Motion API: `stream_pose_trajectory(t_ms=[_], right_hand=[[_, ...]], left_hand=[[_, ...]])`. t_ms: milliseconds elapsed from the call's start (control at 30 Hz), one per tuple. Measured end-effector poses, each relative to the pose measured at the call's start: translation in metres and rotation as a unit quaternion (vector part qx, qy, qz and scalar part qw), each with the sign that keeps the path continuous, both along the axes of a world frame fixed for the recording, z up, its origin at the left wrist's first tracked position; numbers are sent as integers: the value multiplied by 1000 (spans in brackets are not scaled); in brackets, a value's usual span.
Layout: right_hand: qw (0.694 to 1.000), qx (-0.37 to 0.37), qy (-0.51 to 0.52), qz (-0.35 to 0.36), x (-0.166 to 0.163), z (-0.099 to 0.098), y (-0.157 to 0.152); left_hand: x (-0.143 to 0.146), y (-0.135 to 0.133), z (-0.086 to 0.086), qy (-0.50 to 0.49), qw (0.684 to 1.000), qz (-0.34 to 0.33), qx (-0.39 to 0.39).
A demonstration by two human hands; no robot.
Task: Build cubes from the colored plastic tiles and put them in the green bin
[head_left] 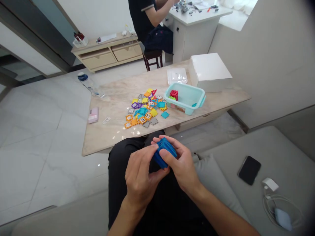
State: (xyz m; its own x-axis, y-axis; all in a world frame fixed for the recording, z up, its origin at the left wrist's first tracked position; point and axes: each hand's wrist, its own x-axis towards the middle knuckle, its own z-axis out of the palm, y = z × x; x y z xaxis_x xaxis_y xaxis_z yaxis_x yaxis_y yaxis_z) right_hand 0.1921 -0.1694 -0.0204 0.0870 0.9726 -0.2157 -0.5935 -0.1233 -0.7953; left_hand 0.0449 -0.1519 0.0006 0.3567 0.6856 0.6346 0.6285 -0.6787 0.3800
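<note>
Over my lap, both hands grip a blue block of plastic pieces [165, 151]. My left hand [140, 173] has its fingertips and thumb closed on the block's near left side. Around its right side wraps my right hand [183, 164], with the thumb lying across the top and the fingers behind. Parts of the block are hidden by my fingers. On the table lies a loose pile of notched plastic tiles [145, 108] in orange, yellow, purple, turquoise and grey. Beside it stands a light turquoise bin [190, 95] holding a red cube [174, 94] and a few other pieces.
On the wooden table [110, 127] are a white box [211, 72], a clear plastic lid [177, 76], a water bottle [90, 84] and a pink packet [93, 115]. A phone [249, 170] and cables lie on the sofa. Another person [150, 23] sits at a white desk.
</note>
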Motion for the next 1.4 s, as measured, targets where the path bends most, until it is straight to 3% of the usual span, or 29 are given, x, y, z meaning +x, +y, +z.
stream_pose_trajectory(t_ms=[233, 400, 533, 700, 800, 900, 967, 1033, 1133, 1267, 1333, 1400], right_hand=[[1000, 2, 9, 20, -15, 2, 2], [990, 97, -22, 103, -5, -6, 1], [980, 127, -73, 133, -4, -16, -3], [965, 162, -176, 111, -14, -21, -7], [924, 225, -302, 66, -17, -14, -8], [855, 300, -423, 18, -10, -5, -7], [820, 318, -475, -26, 4, -11, -5], [808, 283, -507, -97, 25, -34, -6], [794, 143, -562, -183, 67, -102, -14], [752, 33, -641, -149, 106, -202, -35], [741, 14, -659, -126, 111, -233, -41], [746, 0, -657, -108, 111, -250, -42]], left_hand=[[-19, -1, -4, -8, 999, 7, 33], [-39, -6, -1, -114, 982, 103, -110], [-53, -14, -2, -193, 946, 107, -236], [-65, -19, -4, -251, 902, 120, -330], [-67, -16, -4, -251, 888, 155, -353], [-63, -9, -1, -245, 881, 166, -369], [-60, 0, 2, -239, 879, 158, -380], [-55, 16, 3, -232, 880, 157, -384], [-42, 62, 3, -220, 883, 144, -389], [1, 147, -3, -176, 898, 71, -398], [28, 189, -6, -119, 920, 43, -372], [56, 228, -10, -36, 941, 3, -337]])
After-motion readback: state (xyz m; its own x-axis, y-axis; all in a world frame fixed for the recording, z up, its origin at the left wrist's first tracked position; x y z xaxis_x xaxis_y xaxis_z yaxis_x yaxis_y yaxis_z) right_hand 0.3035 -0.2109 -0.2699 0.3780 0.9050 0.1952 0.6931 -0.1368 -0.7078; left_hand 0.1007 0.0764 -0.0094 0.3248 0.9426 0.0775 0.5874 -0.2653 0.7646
